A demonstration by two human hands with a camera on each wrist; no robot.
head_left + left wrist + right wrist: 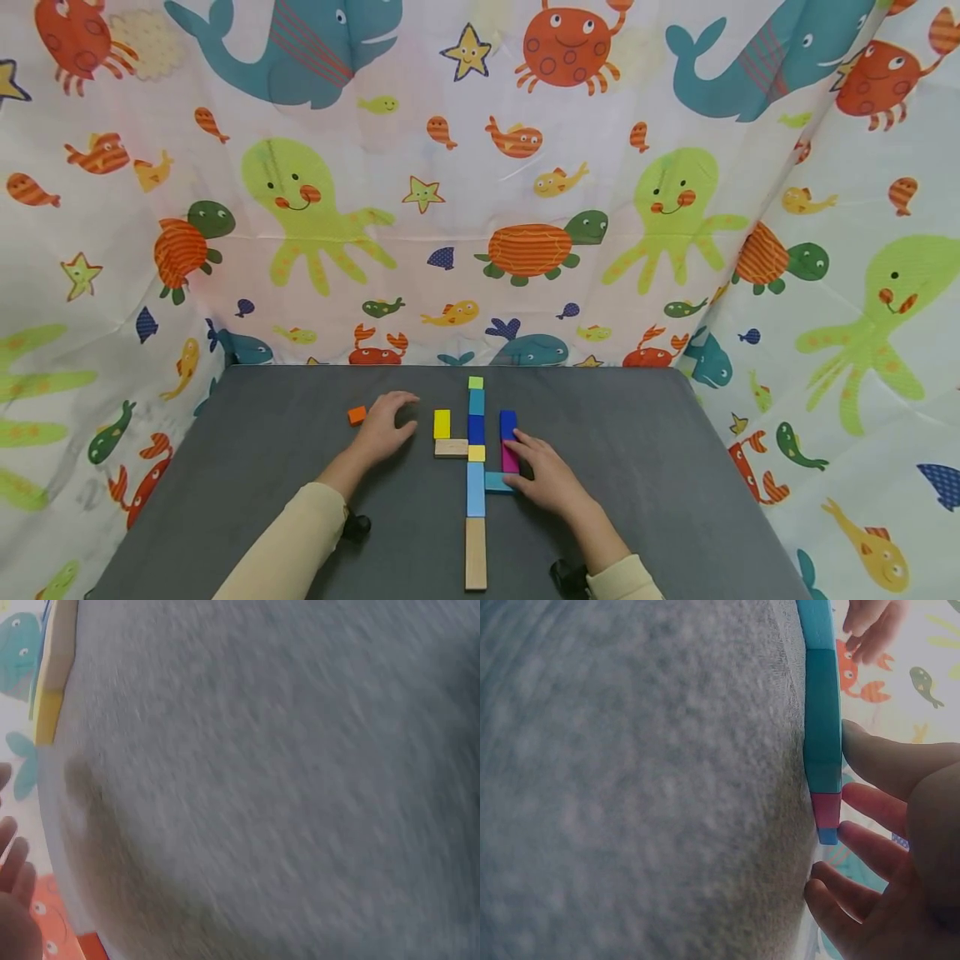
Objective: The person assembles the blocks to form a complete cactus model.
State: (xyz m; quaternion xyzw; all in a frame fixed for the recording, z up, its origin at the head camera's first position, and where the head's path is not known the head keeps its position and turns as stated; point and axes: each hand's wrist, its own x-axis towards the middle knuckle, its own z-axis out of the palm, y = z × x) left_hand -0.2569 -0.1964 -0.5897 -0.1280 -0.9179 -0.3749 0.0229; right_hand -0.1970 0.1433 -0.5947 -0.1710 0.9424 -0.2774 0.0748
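A column of coloured blocks lies flat on the grey table, from a lime cube (476,382) down to a long wooden block (476,554). On its right side a teal block (497,482) joins a magenta block (510,458) and a blue block (508,422). My right hand (553,479) rests its fingertips and thumb on these three, fingers spread rather than curled round them. To the left, a yellow block (442,423) stands beyond a short wooden block (452,448). My left hand (384,429) holds nothing, hovering between that yellow block and an orange cube (357,415).
The grey table (637,433) reaches back to a white curtain (450,267) printed with sea animals, which also hangs at both sides. Black wrist cameras (356,527) sit at both wrists, low over the table.
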